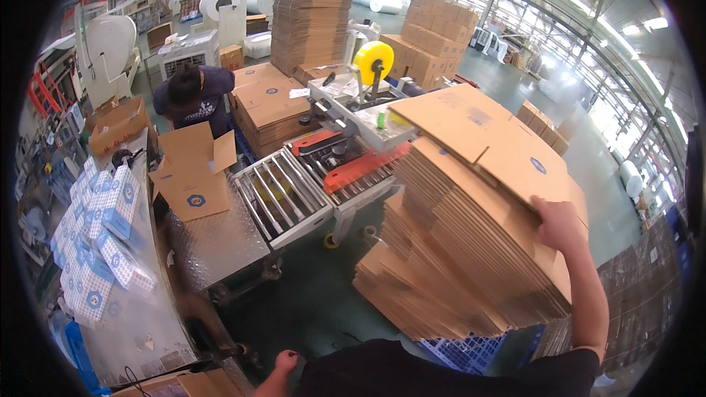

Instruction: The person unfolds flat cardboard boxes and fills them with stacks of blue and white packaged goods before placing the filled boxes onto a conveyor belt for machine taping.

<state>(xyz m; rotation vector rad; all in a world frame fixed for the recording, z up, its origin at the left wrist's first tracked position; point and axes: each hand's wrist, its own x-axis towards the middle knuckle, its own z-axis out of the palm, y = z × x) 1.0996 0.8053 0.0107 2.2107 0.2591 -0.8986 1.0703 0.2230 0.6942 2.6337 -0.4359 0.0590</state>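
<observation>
Big factory, right grip is holding a flat box, left grip is hanging, can't tell if closed

Matt brown corrugated cardboard forms the stack of flat cartons, its layered edges ridged, and the open box. The roller conveyor is metal with smooth, shiny rollers; the bench plate is metal too — silvery, with a bumpy raised texture. The tape roll looks like glossy yellow plastic, the pallet blue latticed plastic — and the black shirt matt cloth.
</observation>
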